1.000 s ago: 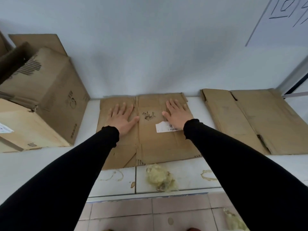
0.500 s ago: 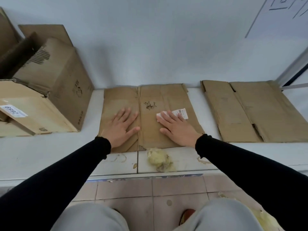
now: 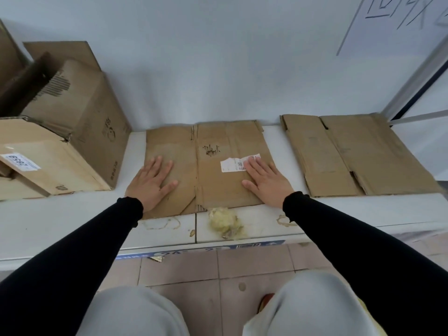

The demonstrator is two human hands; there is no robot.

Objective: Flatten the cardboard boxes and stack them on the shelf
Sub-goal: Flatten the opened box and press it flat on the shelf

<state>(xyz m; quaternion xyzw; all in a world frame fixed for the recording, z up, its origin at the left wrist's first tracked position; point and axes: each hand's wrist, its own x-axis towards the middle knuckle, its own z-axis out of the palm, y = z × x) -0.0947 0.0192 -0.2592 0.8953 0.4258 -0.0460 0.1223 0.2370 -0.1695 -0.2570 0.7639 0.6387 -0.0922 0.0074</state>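
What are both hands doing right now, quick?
Left hand: open, fingers straight, pressing flat on the flattened cardboard box.
Right hand: open, pressing flat on the same box, fingertips on its white label.

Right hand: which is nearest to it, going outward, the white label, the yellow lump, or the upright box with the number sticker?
From the right hand:
1. White label, touching its fingers.
2. Yellow lump, on the shelf edge nearer the person.
3. Upright box, far left.
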